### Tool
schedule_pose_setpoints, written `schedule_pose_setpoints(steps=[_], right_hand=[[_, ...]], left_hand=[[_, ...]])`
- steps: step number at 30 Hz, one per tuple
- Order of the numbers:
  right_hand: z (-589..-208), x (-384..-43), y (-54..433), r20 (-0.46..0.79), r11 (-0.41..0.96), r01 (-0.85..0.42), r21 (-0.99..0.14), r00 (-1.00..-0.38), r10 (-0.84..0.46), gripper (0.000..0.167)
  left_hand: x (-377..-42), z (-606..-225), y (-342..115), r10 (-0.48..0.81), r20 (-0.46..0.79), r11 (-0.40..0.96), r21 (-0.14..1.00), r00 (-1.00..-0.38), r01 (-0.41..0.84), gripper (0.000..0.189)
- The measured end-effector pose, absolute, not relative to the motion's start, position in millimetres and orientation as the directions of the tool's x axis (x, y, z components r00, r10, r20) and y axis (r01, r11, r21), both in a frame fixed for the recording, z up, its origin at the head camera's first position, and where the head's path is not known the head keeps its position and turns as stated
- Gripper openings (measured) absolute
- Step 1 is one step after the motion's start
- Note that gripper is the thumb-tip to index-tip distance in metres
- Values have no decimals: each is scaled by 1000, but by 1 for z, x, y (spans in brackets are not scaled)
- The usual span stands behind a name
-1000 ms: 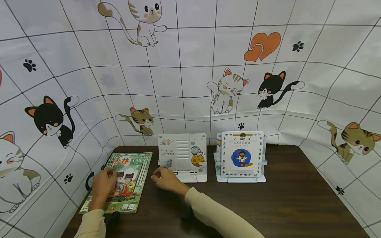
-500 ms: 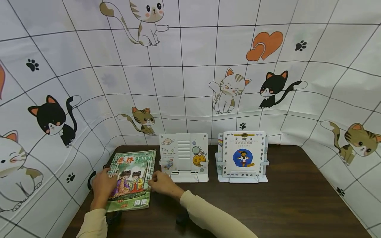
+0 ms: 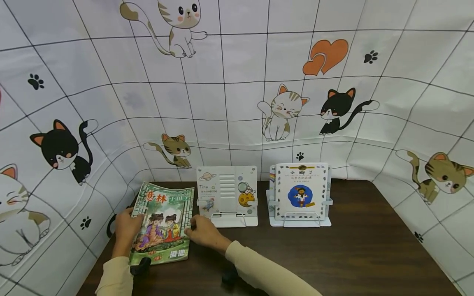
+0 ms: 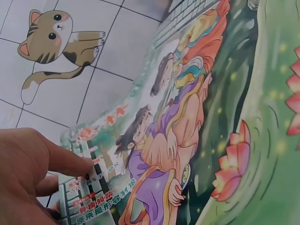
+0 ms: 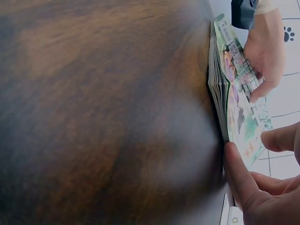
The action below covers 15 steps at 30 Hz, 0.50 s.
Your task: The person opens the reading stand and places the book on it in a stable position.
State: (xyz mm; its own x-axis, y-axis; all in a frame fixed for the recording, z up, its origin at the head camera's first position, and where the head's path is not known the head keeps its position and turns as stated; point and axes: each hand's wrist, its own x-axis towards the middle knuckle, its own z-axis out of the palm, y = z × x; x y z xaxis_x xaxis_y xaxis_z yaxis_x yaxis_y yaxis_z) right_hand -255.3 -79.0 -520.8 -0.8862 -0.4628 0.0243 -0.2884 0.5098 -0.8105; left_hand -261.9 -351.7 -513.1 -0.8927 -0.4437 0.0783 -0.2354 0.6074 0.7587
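Note:
A green magazine (image 3: 163, 230) with two illustrated figures on its cover lies at the table's left side, its far end raised. My left hand (image 3: 127, 228) grips its left edge; in the left wrist view one digit of that hand (image 4: 28, 178) lies over the cover, the others going behind. At the right edge is my right hand (image 3: 205, 233). The right wrist view shows that hand (image 5: 267, 187) with the forefinger against the page edges and the thumb over the cover, so it pinches the magazine (image 5: 241, 103) there. Its remaining fingers are partly hidden.
A white "Tiny universe" book stand (image 3: 226, 193) stands just right of the magazine. Farther right, another white stand (image 3: 272, 213) bears a white picture book (image 3: 301, 191). A cat-print cloth (image 3: 244, 98) hangs behind the dark wooden table (image 3: 355, 246).
The magazine has shifted to the right and its far end has come up. My right hand has moved left onto its right edge, while my left hand stays at the left edge.

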Motion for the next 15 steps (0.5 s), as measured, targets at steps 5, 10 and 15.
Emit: schedule_pose_setpoints(steps=[5, 10, 15], right_hand=[[-523, -255, -77, 28, 483, -287, -827, -880, -475, 41], [-520, -255, -74, 15, 443, -261, -858, -874, -486, 42], [-517, -255, -73, -29, 352, -168, -921, -870, -493, 45]], left_hand=[[-256, -510, -353, -420, 25, 564, 790, -907, -239, 57], [-247, -511, -359, -423, 13, 485, 848, -906, -214, 59], [-240, -510, -360, -452, 30, 421, 888, -891, -184, 61]])
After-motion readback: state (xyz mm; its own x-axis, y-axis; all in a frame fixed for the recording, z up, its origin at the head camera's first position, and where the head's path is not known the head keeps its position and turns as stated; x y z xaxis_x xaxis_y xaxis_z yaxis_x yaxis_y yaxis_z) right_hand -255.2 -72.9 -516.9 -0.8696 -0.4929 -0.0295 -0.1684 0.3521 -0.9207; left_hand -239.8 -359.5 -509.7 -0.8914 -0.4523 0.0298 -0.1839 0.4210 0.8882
